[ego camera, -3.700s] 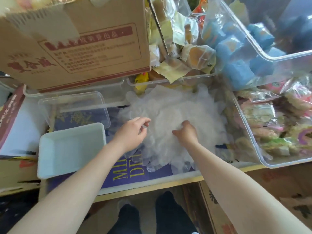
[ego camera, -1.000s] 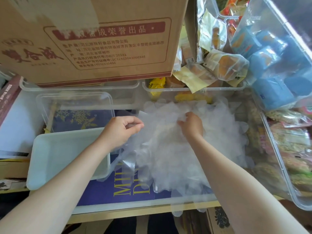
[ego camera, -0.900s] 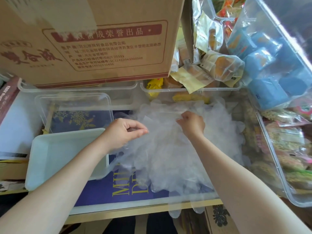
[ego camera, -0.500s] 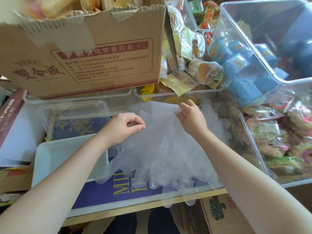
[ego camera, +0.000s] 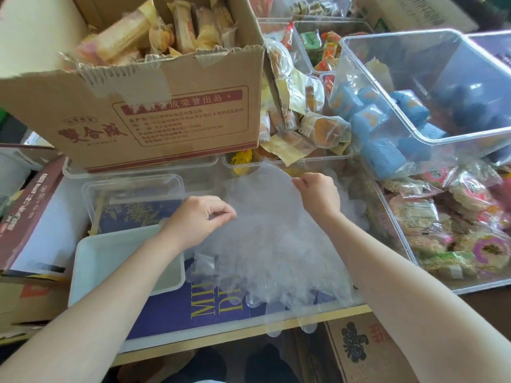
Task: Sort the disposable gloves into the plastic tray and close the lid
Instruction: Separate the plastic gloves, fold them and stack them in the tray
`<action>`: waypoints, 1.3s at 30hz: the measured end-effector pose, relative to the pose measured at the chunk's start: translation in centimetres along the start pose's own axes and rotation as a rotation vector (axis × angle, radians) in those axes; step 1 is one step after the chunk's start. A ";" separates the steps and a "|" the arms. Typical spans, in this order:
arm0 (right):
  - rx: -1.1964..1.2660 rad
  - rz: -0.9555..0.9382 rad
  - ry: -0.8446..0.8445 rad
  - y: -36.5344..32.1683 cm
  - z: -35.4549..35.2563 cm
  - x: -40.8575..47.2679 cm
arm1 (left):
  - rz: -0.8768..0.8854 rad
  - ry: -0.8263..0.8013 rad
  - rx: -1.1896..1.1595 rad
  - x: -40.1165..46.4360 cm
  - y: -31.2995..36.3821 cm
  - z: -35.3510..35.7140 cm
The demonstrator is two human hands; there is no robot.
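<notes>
Fingers (ego camera: 300, 183) of both hands are pinching the top edge of the gloves (ego camera: 271, 244), which are sagging over the desk beside the empty tray (ego camera: 83, 261). Thin, light, slippery film; judging cuff-edge pinches safest.

Gloves (ego camera: 265, 244): thin translucent plastic film, milky, crinkled, faint sheen; stacked in a loose heap.
Tray (ego camera: 110, 261): opaque whitish plastic, smooth, matt to satin.
Lid (ego camera: 132, 189): clear rigid plastic, smooth, glossy at the rim.
Box (ego camera: 154, 111): brown corrugated cardboard, matt, torn ragged top edge; strips of shiny tape; red print.
Bins (ego camera: 431, 87): clear hard plastic, glossy, light glare on the walls.
Snack packs (ego camera: 323, 128): clear and printed plastic film, glossy, wrinkled.
Blue packs (ego camera: 384, 158): film-wrapped, soft sheen.
Book cover (ego camera: 215, 308): blue, smooth, slight gloss, yellow lettering.
Shelf edge (ego camera: 249, 330): pale wood, matt.
</notes>
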State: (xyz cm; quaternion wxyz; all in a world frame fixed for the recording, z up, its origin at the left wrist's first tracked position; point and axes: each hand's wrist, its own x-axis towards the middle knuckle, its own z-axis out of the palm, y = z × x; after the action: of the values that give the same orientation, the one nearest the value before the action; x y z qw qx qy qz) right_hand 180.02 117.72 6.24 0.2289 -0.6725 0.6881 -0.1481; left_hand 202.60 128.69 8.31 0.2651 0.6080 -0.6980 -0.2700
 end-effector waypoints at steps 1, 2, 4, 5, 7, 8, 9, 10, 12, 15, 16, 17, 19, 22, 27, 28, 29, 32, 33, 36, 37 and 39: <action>-0.013 0.021 0.003 0.2 0.0 0.3 | -0.006 0.000 -0.005 0.0 0.2 0.0; -0.035 0.019 0.013 0.5 -0.1 0.5 | -0.022 0.006 -0.017 0.1 0.3 0.0; -0.077 -0.052 0.056 0.9 -0.4 0.9 | -0.060 0.035 -0.045 0.2 0.8 -0.1; -0.077 -0.128 0.103 1.0 -0.6 0.9 | -0.071 0.054 -0.047 0.2 1.1 -0.2; -0.024 -0.305 0.243 1.0 -1.5 0.9 | -0.088 0.109 -0.028 0.4 1.5 -0.6; 0.046 -0.377 0.318 0.7 -2.2 0.7 | -0.103 0.145 -0.026 0.6 1.7 -0.8; 0.150 -0.434 0.352 0.2 -3.2 0.5 | -0.123 0.188 -0.033 0.8 1.7 -1.1; 0.275 -0.468 0.320 -0.4 -4.4 0.0 | -0.150 0.238 -0.047 1.0 1.7 -1.5; 0.457 -0.469 0.113 -1.9 -6.9 -1.2 | -0.205 0.335 -0.092 1.5 1.7 -2.3; 0.527 -0.483 -0.170 -3.9 -9.4 -3.0 | -0.270 0.418 -0.231 2.3 1.3 -3.5; 0.560 -0.470 -0.223 -4.5 -9.9 -3.5 | -0.282 0.418 -0.298 2.4 1.2 -3.8; 0.623 -0.441 -0.276 -5.0 -10.3 -3.9 | -0.291 0.409 -0.367 2.5 1.3 -4.1; 0.812 -0.372 -0.422 -5.8 -10.7 -4.2 | -0.309 0.380 -0.472 2.6 1.6 -4.5; 0.959 -0.326 -0.552 -6.2 -10.5 -3.7 | -0.314 0.359 -0.521 2.3 2.5 -5.3; 0.901 -0.264 -0.422 -7.0 -8.2 -3.5 | -0.332 0.156 -0.745 1.8 3.5 -6.1; 0.834 -0.270 -0.362 -7.3 -7.5 -3.6 | -0.336 0.105 -0.795 1.6 3.6 -6.0; 0.788 -0.271 -0.307 -7.5 -6.9 -3.5 | -0.335 0.049 -0.830 1.5 3.7 -5.9; 0.733 -0.254 -0.236 -8.2 -5.7 -3.4 | -0.326 -0.086 -0.897 0.9 3.5 -5.7; 0.726 -0.263 -0.254 -8.3 -5.5 -3.5 | -0.332 -0.114 -0.931 0.7 3.2 -5.7; 0.695 -0.292 -0.328 -8.5 -4.7 -3.5 | -0.364 -0.179 -1.022 0.1 2.5 -5.8; 0.693 -0.289 -0.337 -8.6 -4.4 -3.6 | -0.371 -0.194 -1.031 -0.1 2.3 -5.8; 0.672 -0.269 -0.341 -8.9 -4.1 -3.8 | -0.386 -0.208 -1.024 -0.5 2.0 -5.8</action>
State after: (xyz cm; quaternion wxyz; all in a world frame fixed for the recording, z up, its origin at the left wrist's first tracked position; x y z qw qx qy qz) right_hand 185.48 120.65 14.72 0.5258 -0.6592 0.4590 -0.2798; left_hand 205.28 129.12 13.78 0.4021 0.4884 -0.3763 -0.6769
